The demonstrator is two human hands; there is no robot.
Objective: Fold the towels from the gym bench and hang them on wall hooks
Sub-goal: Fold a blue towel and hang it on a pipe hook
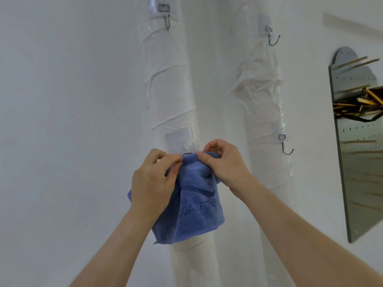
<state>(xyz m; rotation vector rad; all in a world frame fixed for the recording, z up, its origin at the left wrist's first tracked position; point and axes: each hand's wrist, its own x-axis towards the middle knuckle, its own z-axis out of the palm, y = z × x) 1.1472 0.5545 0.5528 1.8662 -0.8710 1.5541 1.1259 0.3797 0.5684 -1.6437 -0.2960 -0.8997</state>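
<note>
The person's left hand (154,183) and right hand (223,162) each pinch the top edge of the soft blue folded towel (196,210). They hold it up against a small silver metal hook (186,152) on the white wrapped pipe (170,90), likely to slip the cloth over it. The rest of the towel hangs loose. There is one towel and four hooks: this one, a higher hook (167,21), and on the second wrapped pipe (261,100) a top hook (274,39) and a low hook (287,148).

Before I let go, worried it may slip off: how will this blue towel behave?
Probably floppy: the blue towel drapes and bunches where the left hand and right hand pinch it. Likely light: pinches seem enough to hold it.
</note>
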